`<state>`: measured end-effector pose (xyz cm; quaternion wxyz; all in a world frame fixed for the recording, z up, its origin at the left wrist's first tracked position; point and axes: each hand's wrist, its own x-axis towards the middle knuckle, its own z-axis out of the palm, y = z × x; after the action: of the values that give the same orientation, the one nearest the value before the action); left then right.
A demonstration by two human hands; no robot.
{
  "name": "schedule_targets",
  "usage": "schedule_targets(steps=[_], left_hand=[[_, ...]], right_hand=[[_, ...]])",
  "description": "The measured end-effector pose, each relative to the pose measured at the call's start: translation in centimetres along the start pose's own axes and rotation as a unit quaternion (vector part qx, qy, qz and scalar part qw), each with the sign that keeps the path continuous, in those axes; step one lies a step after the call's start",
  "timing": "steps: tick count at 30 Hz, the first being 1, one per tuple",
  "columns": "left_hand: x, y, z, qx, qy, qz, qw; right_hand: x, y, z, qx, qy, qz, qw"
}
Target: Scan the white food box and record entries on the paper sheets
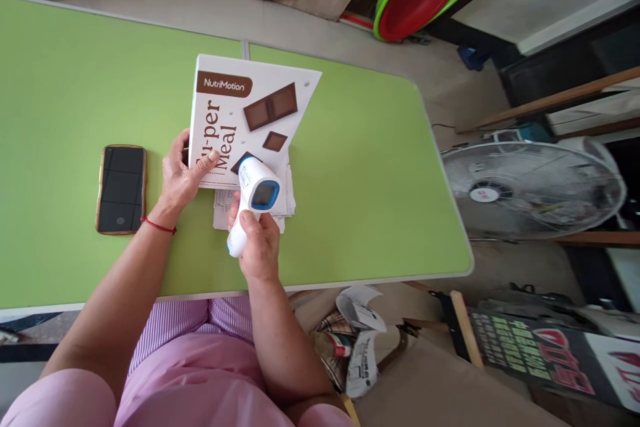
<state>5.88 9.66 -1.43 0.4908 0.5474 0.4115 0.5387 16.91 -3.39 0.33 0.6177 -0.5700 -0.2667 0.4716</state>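
White and smooth, the plastic thermometer (249, 197) was held over the green table (360, 180), near a flat card box (245, 123). The right hand (260, 247) wrapped its grip round the handle. The blue-rimmed nose pointed to 11 o'clock, and the long handle ran to 7. The left hand (180, 177) pinched the box's 7 o'clock corner. A shiny phone (121, 190) lay at 9.

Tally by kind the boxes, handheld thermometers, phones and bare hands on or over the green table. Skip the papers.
NutriMotion box: 1
Thermometer: 1
Phone: 1
Hands, left hand and right hand: 2
Total: 5
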Motion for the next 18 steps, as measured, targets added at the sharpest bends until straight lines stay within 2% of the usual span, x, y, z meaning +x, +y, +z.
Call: schedule_targets(steps=[5,12,18], left_hand=[[0.1,0.0,0.1,-0.021,-0.005,-0.001,1.000],[0.0,-0.6,0.3,-0.046,-0.007,-0.012,0.999],[-0.1,-0.6,0.2,-0.015,-0.012,0.000,1.000]], right_hand=[[-0.1,0.0,0.0,-0.015,-0.001,-0.008,1.000],[-0.3,-0.7,0.5,0.019,-0.007,0.006,1.000],[-0.8,-1.9,0.7,-0.020,0.006,-0.032,0.999]])
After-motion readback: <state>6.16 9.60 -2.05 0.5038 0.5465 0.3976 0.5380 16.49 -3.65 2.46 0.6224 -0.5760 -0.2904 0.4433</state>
